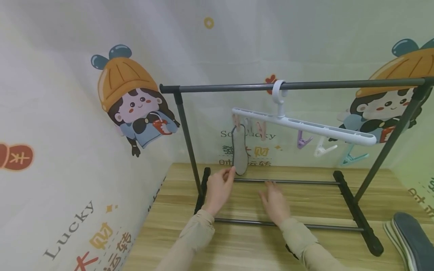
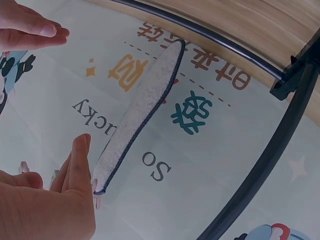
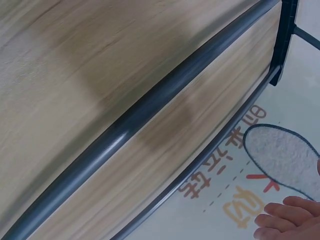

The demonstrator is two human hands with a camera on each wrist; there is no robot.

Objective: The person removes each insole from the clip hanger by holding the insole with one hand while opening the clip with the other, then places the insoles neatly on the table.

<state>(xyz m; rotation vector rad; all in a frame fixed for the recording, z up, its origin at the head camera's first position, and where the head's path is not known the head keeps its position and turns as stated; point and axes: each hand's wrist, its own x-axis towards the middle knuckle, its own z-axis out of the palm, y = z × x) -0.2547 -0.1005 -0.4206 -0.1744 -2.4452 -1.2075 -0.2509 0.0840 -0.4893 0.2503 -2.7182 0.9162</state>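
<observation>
A grey insole [image 1: 240, 150] with a dark stitched edge hangs upright from a pink clip [image 1: 237, 120] at the left end of a white clip hanger [image 1: 315, 127]. In the left wrist view the insole [image 2: 140, 115] shows a fuzzy pale face. My left hand [image 1: 220, 188] is raised beside its lower end, fingertips close to the edge, fingers fairly straight and gripping nothing. Lower and to the right, my right hand [image 1: 275, 201] hovers over the rack's base with relaxed fingers and nothing held. The right wrist view catches only some fingers [image 3: 282, 220], below the insole.
The hanger hooks over the top bar [image 1: 220, 88] of a black rack, whose low rails [image 1: 251, 222] cross the wooden table [image 1: 162, 233]. More clips, such as a purple one [image 1: 303, 140], hang along the hanger. Several stacked insoles [image 1: 411, 237] lie at right.
</observation>
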